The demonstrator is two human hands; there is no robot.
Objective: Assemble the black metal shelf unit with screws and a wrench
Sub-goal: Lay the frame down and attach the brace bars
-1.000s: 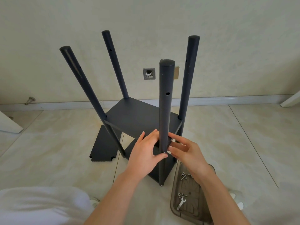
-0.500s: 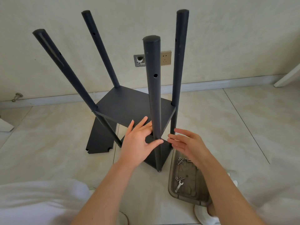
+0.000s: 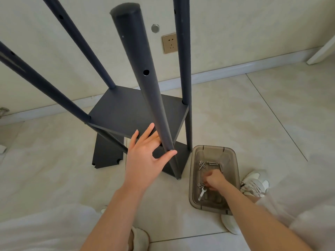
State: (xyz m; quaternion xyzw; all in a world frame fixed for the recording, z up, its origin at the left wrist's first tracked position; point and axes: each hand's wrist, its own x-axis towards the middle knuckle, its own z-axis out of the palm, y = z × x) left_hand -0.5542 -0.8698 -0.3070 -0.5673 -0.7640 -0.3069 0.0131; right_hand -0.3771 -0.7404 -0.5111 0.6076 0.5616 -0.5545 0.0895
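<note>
- Black shelf unit point(image 3: 130, 113): upright on floor, just beside tray point(image 3: 213, 147).
- Left hand point(image 3: 146, 156): fingers straight, thumb braced on near post point(image 3: 147, 87), gripping nothing.
- Right hand point(image 3: 214, 180): in tray, fingers curled over screws point(image 3: 201, 164); hold unclear.
- Wrench point(image 3: 201, 193): in tray.
- Best practice: steady post, pick single screw.

Beige tiled floor point(image 3: 235, 124): black shelf unit point(image 3: 137, 113) stood upright on it; loose black panel point(image 3: 107, 154) laid flat behind; brown plastic tray point(image 3: 233, 160) set just right.

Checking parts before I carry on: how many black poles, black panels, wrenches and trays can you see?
Black poles: 4
Black panels: 3
Wrench: 1
Tray: 1
Total: 9
</note>
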